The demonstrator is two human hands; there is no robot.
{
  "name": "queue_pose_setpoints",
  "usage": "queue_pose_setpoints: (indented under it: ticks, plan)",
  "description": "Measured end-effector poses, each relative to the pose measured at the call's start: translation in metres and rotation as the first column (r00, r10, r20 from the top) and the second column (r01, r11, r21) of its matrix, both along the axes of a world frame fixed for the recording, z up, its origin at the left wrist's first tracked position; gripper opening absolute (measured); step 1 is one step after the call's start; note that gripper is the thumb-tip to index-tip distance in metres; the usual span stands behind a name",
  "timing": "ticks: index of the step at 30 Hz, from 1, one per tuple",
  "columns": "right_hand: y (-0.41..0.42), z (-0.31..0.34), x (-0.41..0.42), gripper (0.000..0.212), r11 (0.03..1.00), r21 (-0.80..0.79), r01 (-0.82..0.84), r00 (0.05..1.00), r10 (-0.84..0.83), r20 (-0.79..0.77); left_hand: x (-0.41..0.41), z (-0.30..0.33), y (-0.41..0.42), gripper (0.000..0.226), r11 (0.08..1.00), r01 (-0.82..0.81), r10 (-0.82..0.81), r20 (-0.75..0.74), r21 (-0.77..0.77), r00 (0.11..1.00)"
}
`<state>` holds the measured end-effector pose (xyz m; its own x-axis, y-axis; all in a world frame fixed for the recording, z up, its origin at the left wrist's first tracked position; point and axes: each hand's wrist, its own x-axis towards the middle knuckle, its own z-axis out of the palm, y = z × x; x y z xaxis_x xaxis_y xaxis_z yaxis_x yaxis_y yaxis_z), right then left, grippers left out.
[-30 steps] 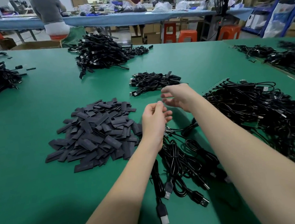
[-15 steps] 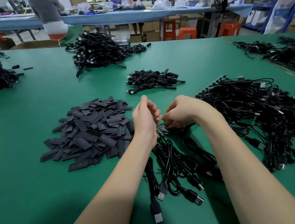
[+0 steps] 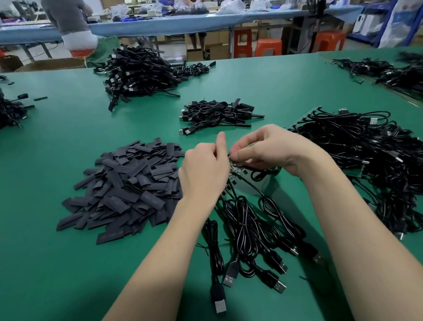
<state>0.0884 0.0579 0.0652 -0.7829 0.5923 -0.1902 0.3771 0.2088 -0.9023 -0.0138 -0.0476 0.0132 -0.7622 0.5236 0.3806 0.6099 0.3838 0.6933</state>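
Both hands meet just above the middle of the green table (image 3: 61,263). The right hand (image 3: 271,152) has its fingers curled and pinches the top of a small circuit board (image 3: 235,170), which sits between the two hands, just off the table. The left hand (image 3: 204,173) shows its back, fingers curled and forefinger raised; whether it grips the board cannot be told, as the hand hides the contact.

Black cables (image 3: 247,231) run from the board toward the person and lie in loose loops between the forearms, ending in USB plugs (image 3: 279,286). Just left of the left hand lies a pile of flat black sleeves (image 3: 128,188). A small cable bundle (image 3: 216,113) lies beyond the hands, and a large cable heap (image 3: 373,156) lies at the right, near the right wrist. Another heap (image 3: 141,74) sits farther back.
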Motion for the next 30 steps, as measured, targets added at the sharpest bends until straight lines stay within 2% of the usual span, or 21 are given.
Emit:
queue_pose_setpoints:
  ticks: [4, 12, 15, 18, 22, 25, 28, 30]
  plan:
    - [-0.001, 0.000, 0.001, 0.007, 0.992, -0.127, 0.003, 0.998, -0.010, -0.058, 0.001, -0.003, 0.001, 0.071, 0.999, -0.029, 0.025, 0.128, 0.031, 0.991]
    - [-0.001, 0.004, 0.008, 0.014, 0.968, -0.238, -0.076, 0.996, 0.063, -0.064, 0.008, 0.002, 0.005, 0.066, 0.968, 0.045, -0.108, 0.246, 0.248, 0.963]
    - [-0.001, 0.005, 0.009, 0.010, 0.968, -0.233, -0.096, 0.995, 0.089, -0.041, 0.011, 0.001, 0.006, 0.067, 0.959, 0.057, -0.132, 0.262, 0.277, 0.956]
    - [0.000, 0.004, 0.011, 0.013, 0.948, -0.293, -0.124, 0.992, 0.112, -0.059, 0.011, 0.000, 0.007, 0.068, 0.946, 0.088, -0.172, 0.253, 0.313, 0.952]
    - [0.001, -0.003, 0.013, 0.016, 0.894, -0.416, -0.165, 0.985, 0.133, -0.106, 0.010, -0.001, 0.008, 0.065, 0.930, 0.126, -0.223, 0.257, 0.344, 0.940]
    - [0.001, -0.006, 0.013, 0.008, 0.865, -0.464, -0.189, 0.981, 0.145, -0.128, 0.009, -0.002, 0.009, 0.062, 0.917, 0.117, -0.236, 0.281, 0.382, 0.930]
    - [-0.001, -0.013, 0.012, 0.009, 0.838, -0.503, -0.211, 0.974, 0.139, -0.177, 0.007, -0.001, 0.011, 0.062, 0.890, 0.079, -0.251, 0.337, 0.450, 0.908]
    - [-0.002, -0.015, 0.012, 0.011, 0.823, -0.527, -0.213, 0.969, 0.108, -0.222, 0.003, -0.001, 0.011, 0.067, 0.898, 0.094, -0.254, 0.333, 0.430, 0.908]
